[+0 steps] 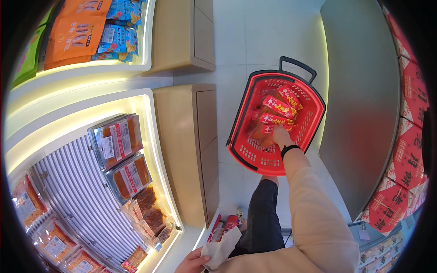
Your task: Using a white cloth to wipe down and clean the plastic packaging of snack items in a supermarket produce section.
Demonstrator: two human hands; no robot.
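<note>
My right hand (281,135) reaches down into a red plastic shopping basket (277,167), its fingers closed at the edge of the lowest snack packet (267,129). Several clear packets (279,106) with red labels lie overlapped around it, their contents brownish. The basket's black handle (299,64) is at its far end. Low in the picture, my left hand (192,262) pinches a crumpled white sheet (222,249), paper or cloth. The fingertips of my right hand are partly hidden among the packets.
To the left, a lit display shelf holds vacuum-sealed packs (120,141), meat-like packets (150,208) and a ribbed rack (78,177). Orange pouches (76,37) and blue bags (119,37) fill another shelf. A wooden cabinet (182,153) and a grey counter (358,102) with red boxes (409,153) flank the floor.
</note>
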